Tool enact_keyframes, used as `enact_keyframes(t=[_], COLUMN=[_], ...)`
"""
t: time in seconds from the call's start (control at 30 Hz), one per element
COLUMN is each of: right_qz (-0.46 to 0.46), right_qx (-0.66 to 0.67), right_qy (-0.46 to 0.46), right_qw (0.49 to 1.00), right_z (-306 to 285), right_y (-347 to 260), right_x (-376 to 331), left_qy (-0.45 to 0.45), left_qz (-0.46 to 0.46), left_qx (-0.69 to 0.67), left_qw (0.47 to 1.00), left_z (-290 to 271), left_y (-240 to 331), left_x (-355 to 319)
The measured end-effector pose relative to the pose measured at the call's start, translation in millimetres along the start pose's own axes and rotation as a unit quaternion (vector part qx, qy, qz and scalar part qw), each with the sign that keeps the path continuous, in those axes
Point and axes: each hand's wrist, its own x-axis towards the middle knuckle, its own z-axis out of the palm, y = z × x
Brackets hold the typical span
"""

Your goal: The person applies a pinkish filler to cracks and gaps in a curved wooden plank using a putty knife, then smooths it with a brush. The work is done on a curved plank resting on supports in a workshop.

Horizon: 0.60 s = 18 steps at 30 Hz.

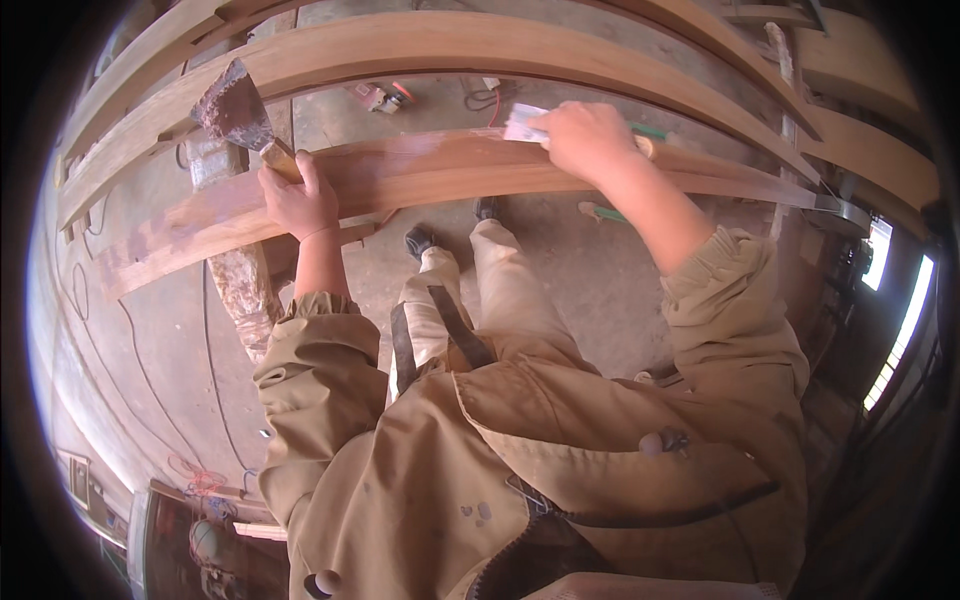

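Observation:
My left hand (pixel 300 200) is closed round the wooden handle of a wide putty knife (pixel 235 105). Its blade points up and away, smeared with reddish-brown paste. The hand is at the left part of a long wooden beam (pixel 440 178), which shows pinkish patches along its top. Farther right, my right hand (pixel 590 140) grips a second scraper (pixel 524 123) with a pale, whitish blade. That blade lies low over the beam's far edge; whether it touches the wood I cannot tell. The butt of a handle shows behind the right hand.
Beyond run several long curved wooden beams (pixel 420 45). A wrapped support post (pixel 240 285) stands under the left part of the beam. A green-handled tool (pixel 605 213) lies on the floor below, and a small power tool (pixel 385 97) farther off. Cables (pixel 215 370) cross the floor at left.

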Motion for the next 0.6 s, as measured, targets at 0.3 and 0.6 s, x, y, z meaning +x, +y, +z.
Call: enact_keyframes(t=[0.3,0.6], right_qz=[0.068,-0.013], right_qx=[0.174,0.201], right_qy=[0.05,0.088], right_qw=[0.981,0.976], right_z=[21.3,67.2], right_y=[7.6,12.6], right_x=[-43.6,-30.6], left_qy=[0.019,0.025], left_qz=[0.004,-0.006], left_qx=[0.032,0.033], left_qw=[0.999,0.999], left_z=[-0.7,-1.9], left_y=[3.1,0.2], left_x=[-0.7,0.4])
